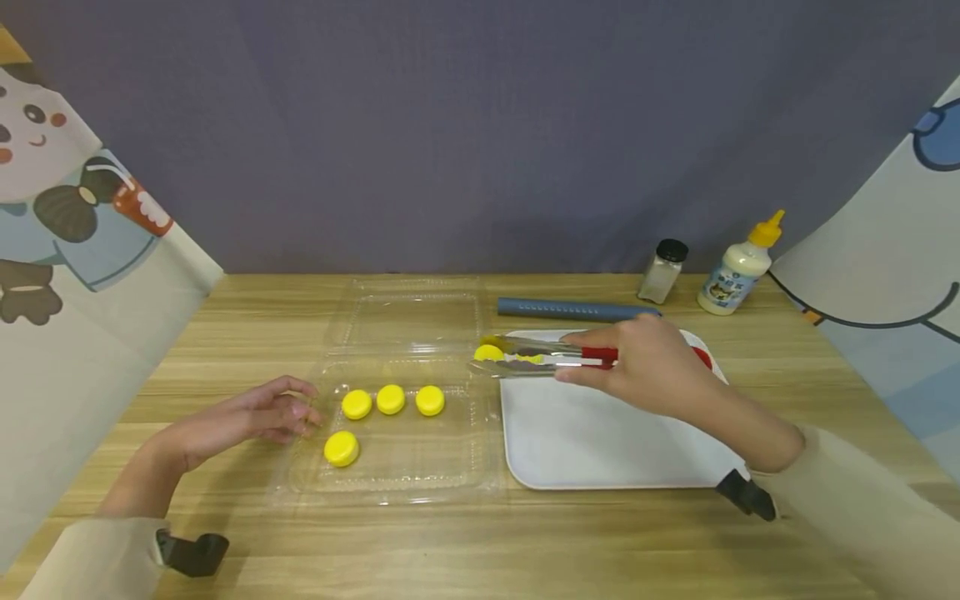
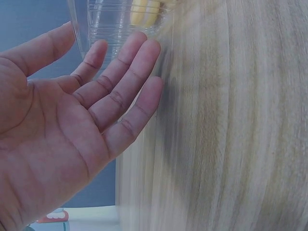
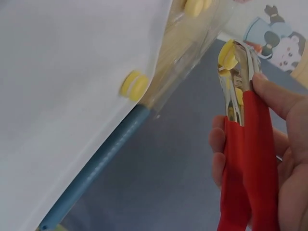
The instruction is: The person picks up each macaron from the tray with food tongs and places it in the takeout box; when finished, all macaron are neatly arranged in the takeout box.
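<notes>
The right hand point(image 1: 637, 367) is gripping tongs point(image 3: 260, 159), pinching a yellow macaron point(image 1: 489, 353) near the tray's point(image 1: 622, 450) far-left corner; it is likely light and fragile, needing gentle side pressure. The empty left hand point(image 1: 240, 422) is hanging by the container's point(image 1: 427, 481) left edge.

Yellow disc point(image 3: 227, 56), apparently inside red-handled tongs point(image 3: 259, 159) in the right-hand fingers point(image 3: 218, 140)

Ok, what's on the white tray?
One yellow macaron shows on the white tray, near a corner. In the head view, the right hand and forearm hide part of the tray's right side; anything beneath them there can't be seen.
</notes>
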`<state>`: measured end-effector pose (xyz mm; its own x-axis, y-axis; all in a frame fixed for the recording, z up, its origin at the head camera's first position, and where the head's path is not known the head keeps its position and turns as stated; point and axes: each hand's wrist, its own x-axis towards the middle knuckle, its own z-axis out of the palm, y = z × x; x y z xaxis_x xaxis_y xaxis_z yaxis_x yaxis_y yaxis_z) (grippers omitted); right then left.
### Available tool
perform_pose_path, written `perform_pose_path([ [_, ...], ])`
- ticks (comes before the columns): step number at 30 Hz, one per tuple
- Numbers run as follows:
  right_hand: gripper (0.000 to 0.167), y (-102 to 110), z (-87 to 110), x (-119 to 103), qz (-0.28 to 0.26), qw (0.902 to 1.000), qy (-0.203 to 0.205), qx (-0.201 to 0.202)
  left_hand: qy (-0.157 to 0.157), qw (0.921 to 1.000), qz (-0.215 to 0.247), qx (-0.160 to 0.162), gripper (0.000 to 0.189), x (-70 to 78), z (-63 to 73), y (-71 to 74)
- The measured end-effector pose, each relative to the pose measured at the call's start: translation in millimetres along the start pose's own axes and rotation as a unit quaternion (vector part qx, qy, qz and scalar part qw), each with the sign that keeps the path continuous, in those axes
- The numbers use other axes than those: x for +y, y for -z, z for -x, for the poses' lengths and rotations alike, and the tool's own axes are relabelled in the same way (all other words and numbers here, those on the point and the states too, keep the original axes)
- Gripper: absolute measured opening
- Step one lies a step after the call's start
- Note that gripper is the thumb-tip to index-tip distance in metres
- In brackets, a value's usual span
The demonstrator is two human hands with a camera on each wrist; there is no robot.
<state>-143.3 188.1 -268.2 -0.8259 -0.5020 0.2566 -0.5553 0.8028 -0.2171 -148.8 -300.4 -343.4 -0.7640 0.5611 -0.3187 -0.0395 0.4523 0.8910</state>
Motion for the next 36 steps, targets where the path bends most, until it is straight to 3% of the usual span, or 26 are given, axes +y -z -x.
perform_pose_path([
  [8,0.042,-13,-15.2,-22,-0.027,0.999,0.018,-0.03,0.002,1.0,0.004,0.001,0.048,1.3,0.2,-1.2],
  [20,0.039,-43,-34.8,-57,0.006,0.9952,0.084,-0.049,-0.002,0.9999,0.01,0.003,0.047,-1.2,-1.7,-3.1],
  [29,0.043,-56,-47.1,-78,0.014,0.9911,0.082,-0.104,-0.003,0.9999,0.007,0.006,0.047,-0.4,-2.0,-4.0],
  [36,0.042,-65,-54.0,-87,0.016,0.9873,0.096,-0.125,0.002,1.0,0.003,0.007,0.048,1.2,-0.9,-3.7],
])
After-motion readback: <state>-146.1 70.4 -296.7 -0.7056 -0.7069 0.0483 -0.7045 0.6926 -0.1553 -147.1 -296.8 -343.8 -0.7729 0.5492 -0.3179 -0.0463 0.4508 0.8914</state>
